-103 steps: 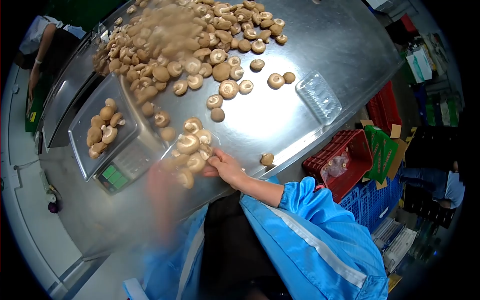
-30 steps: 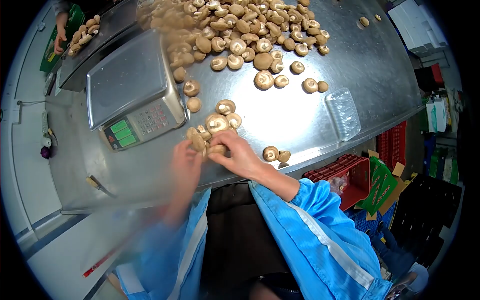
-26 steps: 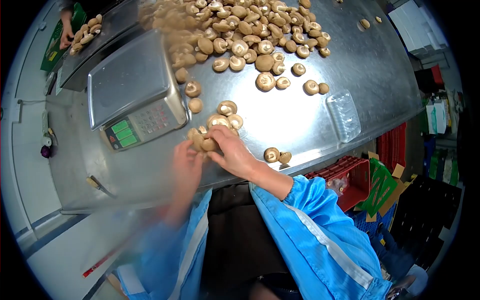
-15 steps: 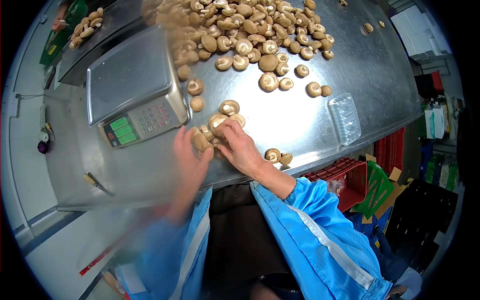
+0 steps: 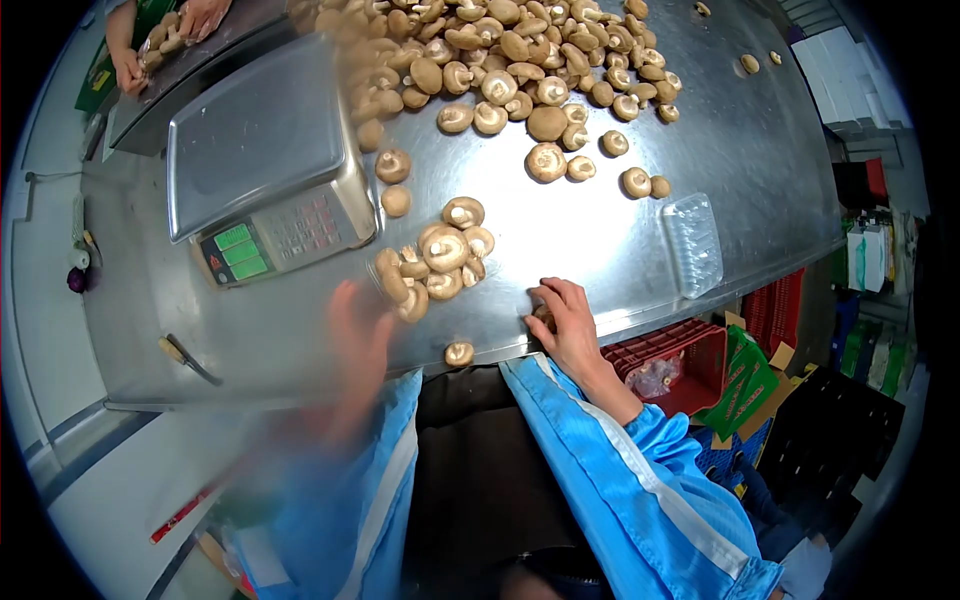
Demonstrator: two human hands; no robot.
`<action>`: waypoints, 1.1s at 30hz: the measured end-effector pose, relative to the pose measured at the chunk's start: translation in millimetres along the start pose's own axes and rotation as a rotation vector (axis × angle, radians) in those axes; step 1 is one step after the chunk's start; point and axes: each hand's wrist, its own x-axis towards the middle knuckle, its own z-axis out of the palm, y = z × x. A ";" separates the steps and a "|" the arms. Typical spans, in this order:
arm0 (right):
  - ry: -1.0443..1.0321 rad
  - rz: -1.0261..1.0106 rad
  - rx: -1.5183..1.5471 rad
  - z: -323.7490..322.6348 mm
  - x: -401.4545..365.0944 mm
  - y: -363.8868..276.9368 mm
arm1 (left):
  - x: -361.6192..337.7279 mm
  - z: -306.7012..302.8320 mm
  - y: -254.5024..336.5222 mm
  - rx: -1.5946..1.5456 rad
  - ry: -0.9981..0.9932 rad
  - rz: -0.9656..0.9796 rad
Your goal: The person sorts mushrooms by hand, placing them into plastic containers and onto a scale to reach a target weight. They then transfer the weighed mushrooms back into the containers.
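On the steel table, a small heap of brown mushrooms (image 5: pixel 444 250) sits in front of me, several with stems up. My left hand (image 5: pixel 360 335), blurred by a smear on the view, is just left of this heap with thumb and fingers apart, holding nothing I can see. To the heap's right, my right hand (image 5: pixel 568 335) curls its fingers over a mushroom (image 5: pixel 545 317) near the front edge; the hand mostly hides it. A single mushroom (image 5: pixel 459 353) lies at the table edge between my hands.
A large pile of mushrooms (image 5: pixel 520 60) covers the back of the table. The scale (image 5: pixel 260 140) stands at left, near a knife (image 5: pixel 188 358). A clear plastic tray (image 5: pixel 692 245) lies at right. Another person's hands (image 5: pixel 130 70) work at top left. Red crates (image 5: pixel 690 350) stand below.
My right hand has left the small heap and moved right onto the mushrooms by the edge. One mushroom now lies at the edge between my hands. Another person's hands have come in at top left.
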 end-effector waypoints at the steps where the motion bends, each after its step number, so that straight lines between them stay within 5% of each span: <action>1: -0.012 -0.006 -0.002 0.0 -3.3 1.6 | -2.7 -1.8 -3.6 -0.023 -0.005 -0.023; 10: 0.029 0.152 0.210 18.9 80.8 -28.2 | 17.7 17.9 -4.3 -0.426 -0.176 -0.457; 12: -0.040 0.110 0.047 32.5 97.4 -16.4 | 27.1 20.0 -14.4 -0.418 -0.185 -0.436; 15: -0.150 0.227 0.188 28.0 103.8 -14.5 | 31.9 18.5 -24.6 -0.391 -0.127 -0.468; 19: -0.099 0.226 0.183 33.0 91.9 -14.6 | 29.8 22.8 -46.1 -0.336 0.029 -0.455; 25: -0.017 0.250 0.291 36.2 75.4 -22.2 | 35.0 14.1 -39.7 -0.419 -0.122 -0.514; 33: 0.020 0.138 0.487 17.3 126.5 -87.1 | 85.3 -49.5 -16.5 -0.443 0.062 -0.254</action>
